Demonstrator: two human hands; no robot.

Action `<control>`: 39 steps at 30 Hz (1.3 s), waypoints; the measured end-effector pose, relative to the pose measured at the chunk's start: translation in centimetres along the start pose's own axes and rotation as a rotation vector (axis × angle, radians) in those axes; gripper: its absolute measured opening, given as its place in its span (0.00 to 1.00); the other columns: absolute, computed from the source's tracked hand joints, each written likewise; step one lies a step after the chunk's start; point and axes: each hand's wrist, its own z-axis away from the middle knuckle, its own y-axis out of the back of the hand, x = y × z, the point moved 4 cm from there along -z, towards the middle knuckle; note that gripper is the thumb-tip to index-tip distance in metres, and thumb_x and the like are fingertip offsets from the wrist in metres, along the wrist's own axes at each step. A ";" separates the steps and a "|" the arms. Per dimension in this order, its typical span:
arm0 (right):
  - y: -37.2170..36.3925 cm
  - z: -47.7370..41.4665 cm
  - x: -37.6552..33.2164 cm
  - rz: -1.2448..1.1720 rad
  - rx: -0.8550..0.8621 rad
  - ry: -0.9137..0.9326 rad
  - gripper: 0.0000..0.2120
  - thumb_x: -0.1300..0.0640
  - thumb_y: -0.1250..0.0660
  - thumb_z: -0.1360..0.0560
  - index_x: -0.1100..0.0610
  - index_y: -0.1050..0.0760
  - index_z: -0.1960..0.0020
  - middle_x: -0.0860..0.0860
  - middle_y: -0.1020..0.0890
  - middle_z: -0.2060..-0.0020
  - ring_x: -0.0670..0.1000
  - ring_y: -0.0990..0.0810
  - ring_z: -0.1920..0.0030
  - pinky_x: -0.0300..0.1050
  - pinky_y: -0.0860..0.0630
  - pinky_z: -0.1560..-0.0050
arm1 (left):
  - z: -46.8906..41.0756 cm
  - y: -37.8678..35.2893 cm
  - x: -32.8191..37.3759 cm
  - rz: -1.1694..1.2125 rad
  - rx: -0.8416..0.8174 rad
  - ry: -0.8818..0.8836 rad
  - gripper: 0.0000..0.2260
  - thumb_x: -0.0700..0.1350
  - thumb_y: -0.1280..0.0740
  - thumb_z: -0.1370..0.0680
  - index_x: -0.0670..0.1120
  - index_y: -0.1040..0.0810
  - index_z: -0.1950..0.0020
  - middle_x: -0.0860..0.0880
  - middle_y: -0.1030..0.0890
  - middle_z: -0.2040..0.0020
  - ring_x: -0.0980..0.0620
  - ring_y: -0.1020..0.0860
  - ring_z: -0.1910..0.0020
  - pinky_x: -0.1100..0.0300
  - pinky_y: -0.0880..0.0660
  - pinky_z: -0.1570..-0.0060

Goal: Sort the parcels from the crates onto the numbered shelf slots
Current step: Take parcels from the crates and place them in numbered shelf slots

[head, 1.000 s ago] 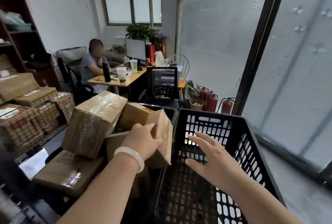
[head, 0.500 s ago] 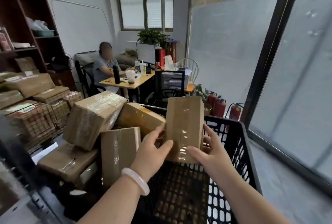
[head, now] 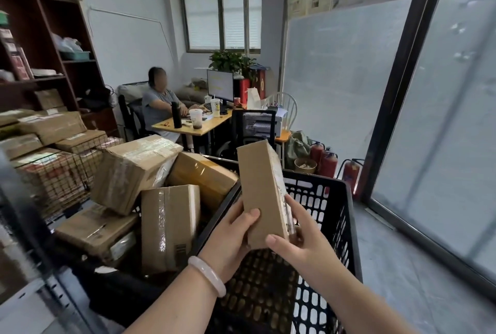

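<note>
I hold a narrow brown cardboard parcel upright in front of me, above the black plastic crate. My left hand, with a pale bangle on the wrist, grips its lower left side. My right hand grips its lower right edge, where a label shows. The crate's mesh floor under the parcel is bare. To the left, a second crate holds several taped cardboard parcels, the largest tilted on top.
A wire cage with stacked boxes and a dark wooden shelf unit stand at the left. A person sits at a desk behind the crates. Fire extinguishers stand by the glass door on the right.
My left hand lifted the narrow parcel out of the left crate, my right hand joined it, and both have turned it so its plain face and labelled edge show.
</note>
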 end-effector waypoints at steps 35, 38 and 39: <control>-14.0 -3.8 -7.4 -0.289 -0.383 0.152 0.33 0.42 0.25 0.37 0.44 0.30 0.34 0.35 0.17 0.48 0.38 0.17 0.51 0.33 0.21 0.58 | 16.7 12.7 8.1 -0.582 0.650 -0.403 0.38 0.60 0.25 0.33 0.61 0.35 0.26 0.62 0.18 0.40 0.60 0.20 0.41 0.64 0.21 0.49; -17.4 -3.5 -9.6 -0.289 -0.488 0.170 0.33 0.39 0.25 0.39 0.39 0.31 0.37 0.35 0.16 0.49 0.38 0.17 0.50 0.33 0.21 0.58 | 20.4 14.4 9.9 -0.645 0.736 -0.418 0.38 0.62 0.25 0.33 0.64 0.36 0.26 0.64 0.19 0.42 0.62 0.20 0.42 0.65 0.21 0.50; -18.6 -3.5 -10.5 -0.285 -0.525 0.177 0.31 0.39 0.25 0.40 0.38 0.31 0.39 0.35 0.16 0.50 0.37 0.17 0.51 0.32 0.21 0.59 | 21.6 15.0 10.5 -0.665 0.752 -0.412 0.38 0.63 0.25 0.33 0.64 0.37 0.26 0.64 0.19 0.41 0.62 0.20 0.42 0.64 0.21 0.50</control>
